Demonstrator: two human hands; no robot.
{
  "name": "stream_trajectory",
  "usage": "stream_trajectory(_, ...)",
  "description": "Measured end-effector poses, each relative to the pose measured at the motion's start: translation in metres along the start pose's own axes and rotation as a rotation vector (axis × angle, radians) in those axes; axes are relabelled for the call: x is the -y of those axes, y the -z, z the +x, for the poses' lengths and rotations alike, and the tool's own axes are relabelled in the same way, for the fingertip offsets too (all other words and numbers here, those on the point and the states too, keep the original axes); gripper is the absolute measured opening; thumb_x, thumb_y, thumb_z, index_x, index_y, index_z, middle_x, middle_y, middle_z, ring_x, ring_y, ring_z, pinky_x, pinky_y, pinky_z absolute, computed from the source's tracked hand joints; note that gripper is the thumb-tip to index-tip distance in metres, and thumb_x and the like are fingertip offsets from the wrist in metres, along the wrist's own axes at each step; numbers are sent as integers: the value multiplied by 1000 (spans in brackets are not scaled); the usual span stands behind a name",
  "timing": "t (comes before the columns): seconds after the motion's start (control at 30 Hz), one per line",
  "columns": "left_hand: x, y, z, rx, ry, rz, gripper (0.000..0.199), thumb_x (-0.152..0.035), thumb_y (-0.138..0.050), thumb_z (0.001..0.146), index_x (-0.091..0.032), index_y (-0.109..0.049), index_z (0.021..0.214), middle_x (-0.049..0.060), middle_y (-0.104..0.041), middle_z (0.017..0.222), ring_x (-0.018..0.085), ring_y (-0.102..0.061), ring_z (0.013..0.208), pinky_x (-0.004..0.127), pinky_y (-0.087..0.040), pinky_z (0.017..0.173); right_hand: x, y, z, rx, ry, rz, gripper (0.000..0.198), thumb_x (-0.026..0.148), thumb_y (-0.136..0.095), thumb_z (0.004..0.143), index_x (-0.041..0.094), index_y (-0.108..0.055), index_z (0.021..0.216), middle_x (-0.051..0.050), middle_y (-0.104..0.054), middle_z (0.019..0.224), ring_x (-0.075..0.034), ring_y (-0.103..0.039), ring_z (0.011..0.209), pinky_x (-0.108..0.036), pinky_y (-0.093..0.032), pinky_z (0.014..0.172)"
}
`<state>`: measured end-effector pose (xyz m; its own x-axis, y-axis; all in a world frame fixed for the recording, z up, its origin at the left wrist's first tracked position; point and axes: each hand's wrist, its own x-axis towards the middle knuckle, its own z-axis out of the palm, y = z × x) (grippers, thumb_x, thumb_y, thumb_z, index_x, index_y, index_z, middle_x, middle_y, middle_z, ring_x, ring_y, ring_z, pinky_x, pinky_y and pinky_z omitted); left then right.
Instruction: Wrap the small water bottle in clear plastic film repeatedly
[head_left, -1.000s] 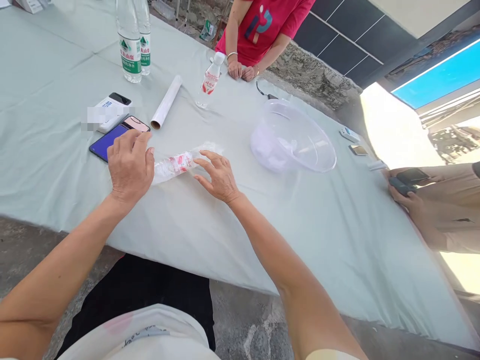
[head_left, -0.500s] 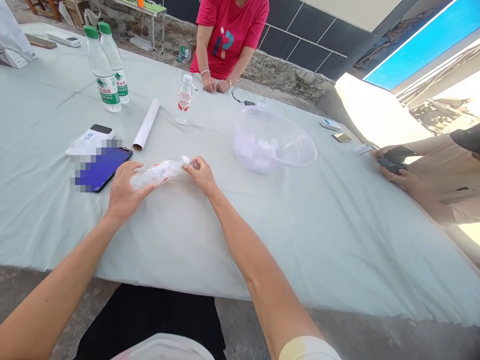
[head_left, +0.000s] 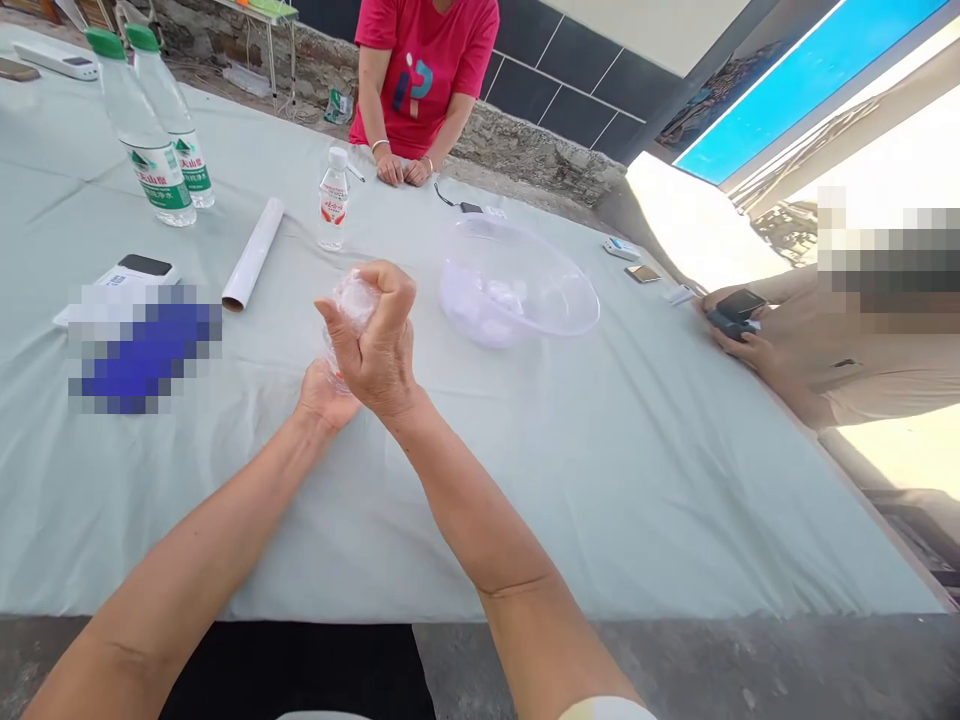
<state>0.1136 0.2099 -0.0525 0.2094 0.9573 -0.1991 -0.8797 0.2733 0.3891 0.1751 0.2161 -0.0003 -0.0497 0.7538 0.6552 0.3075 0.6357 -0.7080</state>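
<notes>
A small clear plastic bottle, seemingly wrapped in film, is held between my two hands above the table. My right hand closes around its upper end, with the thumb on the left and the fingers curled over the far side. Lower down, my left hand holds the bottle's bottom part; most of its fingers are hidden behind the bottle and the right hand. Just beyond stands another small bottle with a white cap and a red-and-white label. A white roll lies to the left of it.
Right of my hands sits a clear plastic basin. Two green-capped water bottles, a white device and a blurred phone are at left. A person in a pink shirt stands opposite; another person's hands hold a device at right.
The bottle has gone from lying sideways between my hands to standing more upright. My right hand has moved over its upper end, and my left hand has shifted right beneath it. The view has turned slightly.
</notes>
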Motion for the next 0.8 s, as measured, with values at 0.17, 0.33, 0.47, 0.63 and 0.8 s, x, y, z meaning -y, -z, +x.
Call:
stream_trajectory(0.17,9,24,7,9,82,-19,40,-46,-36,105,-24,-68,113,5,-73,113,18,-69,98,33,-57,84,-38,14,16,40,14,-276,45,58,-40,101,30,-37,136,-11,-50,127,-28,-54,125,-49,-50,104)
stream_trajectory(0.33,14,33,13,-45,192,59,58,-65,-32,99,-31,-51,142,11,-61,138,26,-68,110,43,-59,84,-103,37,70,-74,10,-451,43,52,-27,105,25,-36,137,-12,-50,117,-27,-58,119,-52,-51,103)
stream_trajectory(0.47,17,35,14,-69,207,91,59,-51,-50,98,-35,-34,153,13,-57,141,24,-68,109,41,-58,84,-165,49,127,-95,124,-650,44,50,-24,105,25,-44,136,-11,-47,124,-28,-55,126,-55,-49,103)
stream_trajectory(0.63,18,37,14,-51,215,94,52,-44,-59,96,-30,-44,144,12,-63,129,22,-69,103,38,-56,83,-209,45,176,-153,49,-706,38,42,-27,105,21,-47,130,-12,-49,124,-27,-56,127,-57,-46,104)
stream_trajectory(0.8,16,36,14,-46,222,86,46,-39,-60,96,-28,-48,139,11,-66,121,20,-68,101,36,-55,81,-212,40,190,-5,-81,-680,40,43,-47,99,22,-40,132,-13,-52,129,-29,-58,124,-55,-46,102)
